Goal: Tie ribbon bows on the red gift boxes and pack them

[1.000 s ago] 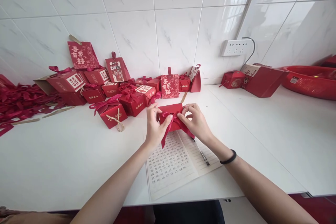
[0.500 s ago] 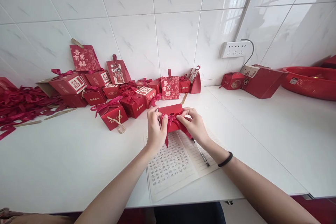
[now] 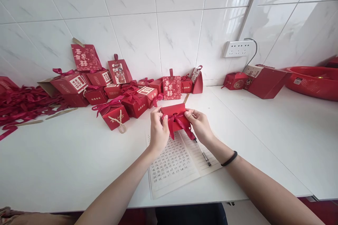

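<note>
Between my two hands is a small red gift box (image 3: 173, 109), tilted toward me above an open notebook (image 3: 174, 175). A magenta ribbon (image 3: 175, 119) is tied in a bow across its front, with tails hanging down. My left hand (image 3: 160, 130) grips the box's left end, thumb in front by the bow's left loop and fingers behind. At the right end my right hand (image 3: 199, 124) is closed, thumb and forefinger pinching at the edge where the other loop reaches. The fingers partly hide both ends. Under the right hand a pen (image 3: 203, 154) lies on the notebook.
Several finished red gift boxes (image 3: 114, 116) are clustered along the tiled wall, beside a heap of magenta ribbons (image 3: 29, 103) at far left. A larger red box (image 3: 266, 84) and a red plastic basket (image 3: 311, 86) stand at right. A power strip (image 3: 237, 48) hangs on the wall.
My right hand has moved from the bow's middle out to the right end of the box, spreading the bow. The left hand keeps its grip. The view has shifted slightly.
</note>
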Tool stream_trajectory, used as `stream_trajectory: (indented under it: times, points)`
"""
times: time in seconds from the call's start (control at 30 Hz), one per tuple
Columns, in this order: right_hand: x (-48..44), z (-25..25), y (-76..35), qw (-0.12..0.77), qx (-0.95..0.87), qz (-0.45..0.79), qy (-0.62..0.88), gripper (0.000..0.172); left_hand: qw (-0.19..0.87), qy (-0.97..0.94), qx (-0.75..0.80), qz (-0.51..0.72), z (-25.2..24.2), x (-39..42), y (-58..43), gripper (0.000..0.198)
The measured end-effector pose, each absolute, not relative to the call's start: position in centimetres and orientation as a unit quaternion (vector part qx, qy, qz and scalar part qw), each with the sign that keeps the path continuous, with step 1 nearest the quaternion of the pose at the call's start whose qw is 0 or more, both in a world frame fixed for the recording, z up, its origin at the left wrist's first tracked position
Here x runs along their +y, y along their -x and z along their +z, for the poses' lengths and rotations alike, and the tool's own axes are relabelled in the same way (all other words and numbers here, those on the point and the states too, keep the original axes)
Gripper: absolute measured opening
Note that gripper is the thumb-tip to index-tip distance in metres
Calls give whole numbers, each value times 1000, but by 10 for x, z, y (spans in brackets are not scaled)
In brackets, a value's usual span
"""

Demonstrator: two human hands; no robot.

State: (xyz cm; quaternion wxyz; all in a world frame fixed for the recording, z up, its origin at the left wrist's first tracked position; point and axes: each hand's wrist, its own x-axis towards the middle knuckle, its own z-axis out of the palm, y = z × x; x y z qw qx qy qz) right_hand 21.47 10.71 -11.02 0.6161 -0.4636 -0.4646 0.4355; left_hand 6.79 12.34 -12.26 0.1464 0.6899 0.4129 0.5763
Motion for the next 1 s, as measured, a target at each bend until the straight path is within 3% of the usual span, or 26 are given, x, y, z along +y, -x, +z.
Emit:
stream_trajectory:
  times: [0.17, 0.27, 0.37, 0.47, 0.57, 0.83, 1.0]
  points:
    - [107, -112, -215, 607, -488, 390, 491, 48, 163, -683, 420, 575, -121, 127, -68, 11]
    - [102, -110, -215, 629, -580, 177, 486, 42, 189, -676, 415, 579, -119, 127, -67, 11]
    - [97, -109, -215, 512, -769, -75, 374, 37, 216, -671, 407, 581, -118, 128, -67, 12]
    - [96, -111, -214, 367, -868, -171, 287, 29, 230, -668, 410, 577, -116, 130, -64, 12]
    - [99, -117, -213, 352, -861, -221, 293, 18, 234, -670, 412, 572, -114, 135, -61, 12]
    - [98, -119, -210, 375, -852, -252, 265, 16, 283, -644, 398, 589, -113, 140, -62, 10]
    - [98, -116, -209, 382, -853, -252, 250, 13, 327, -688, 362, 537, -109, 144, -66, 48]
